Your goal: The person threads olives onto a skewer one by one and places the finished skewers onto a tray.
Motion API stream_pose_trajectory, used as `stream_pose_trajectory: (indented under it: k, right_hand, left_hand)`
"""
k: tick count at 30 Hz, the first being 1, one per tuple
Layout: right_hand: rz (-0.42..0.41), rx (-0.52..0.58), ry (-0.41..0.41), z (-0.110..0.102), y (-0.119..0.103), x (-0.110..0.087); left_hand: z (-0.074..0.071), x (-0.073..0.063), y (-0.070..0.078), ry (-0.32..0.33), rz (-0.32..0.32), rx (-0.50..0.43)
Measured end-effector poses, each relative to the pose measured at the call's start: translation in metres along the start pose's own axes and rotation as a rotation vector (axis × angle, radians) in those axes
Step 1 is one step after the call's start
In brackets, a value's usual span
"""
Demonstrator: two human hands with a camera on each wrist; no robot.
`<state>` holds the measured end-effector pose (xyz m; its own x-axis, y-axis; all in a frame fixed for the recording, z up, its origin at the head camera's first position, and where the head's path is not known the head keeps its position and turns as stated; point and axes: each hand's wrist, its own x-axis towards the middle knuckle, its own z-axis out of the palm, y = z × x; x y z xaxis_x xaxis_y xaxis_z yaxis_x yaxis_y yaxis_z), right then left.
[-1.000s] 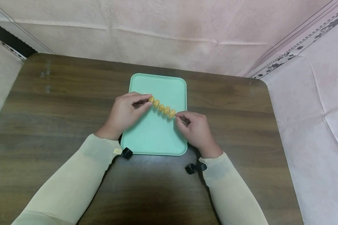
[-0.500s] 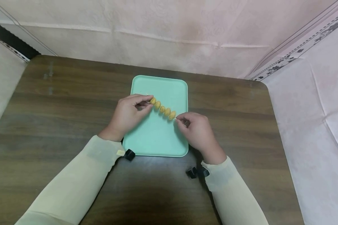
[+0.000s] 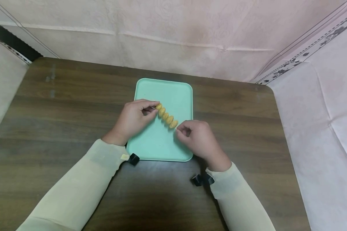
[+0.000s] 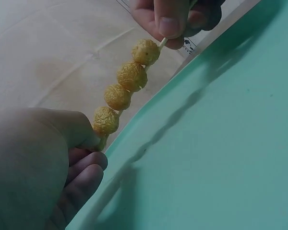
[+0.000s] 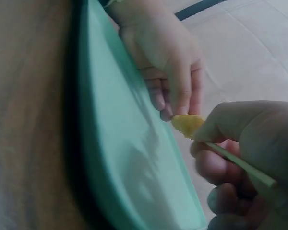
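Note:
A skewer of several wrinkled golden-yellow balls is held slantwise above a mint-green tray. My left hand pinches the ball at the far-left end between thumb and fingers. At the near-right end, my right hand pinches the bare part of the wooden stick. In the left wrist view the row of balls runs between both hands, its lowest ball mostly hidden by the left fingers. The right wrist view shows the stick sticking out past the right fingers, with one ball visible beyond them.
The tray lies on a dark wood-grain table. Pale patterned cloth hangs behind the table, and more cloth covers the right side. The skewer's shadow falls on the tray.
My right hand has shifted slightly nearer to me and leftward, so the skewer slopes more steeply. My left hand keeps its pinch and has moved a little right and nearer to me in the head view.

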<state>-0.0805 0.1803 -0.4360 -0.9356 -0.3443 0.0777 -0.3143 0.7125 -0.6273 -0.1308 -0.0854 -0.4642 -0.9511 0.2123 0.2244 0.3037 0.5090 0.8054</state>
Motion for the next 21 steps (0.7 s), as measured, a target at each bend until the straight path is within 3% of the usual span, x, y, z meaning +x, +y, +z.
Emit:
stream_pose_trajectory:
  k: [5,9,16,21]
  right_hand:
    - [-0.053,-0.030,0.065,0.005,-0.002,-0.001]
    - [-0.047,-0.067,0.135,0.008,0.000,-0.001]
    - [0.086,-0.149,0.227,0.008,0.008,0.007]
    - [0.177,-0.187,0.234,0.007,0.006,0.012]
  left_hand:
    - [0.000,0.000,0.000,-0.006,-0.008,-0.008]
    - [0.000,-0.001,-0.001,0.001,-0.019,-0.024]
    - [0.001,0.000,-0.003,0.005,-0.037,-0.047]
    - [0.001,0.000,-0.005,-0.004,-0.010,-0.065]
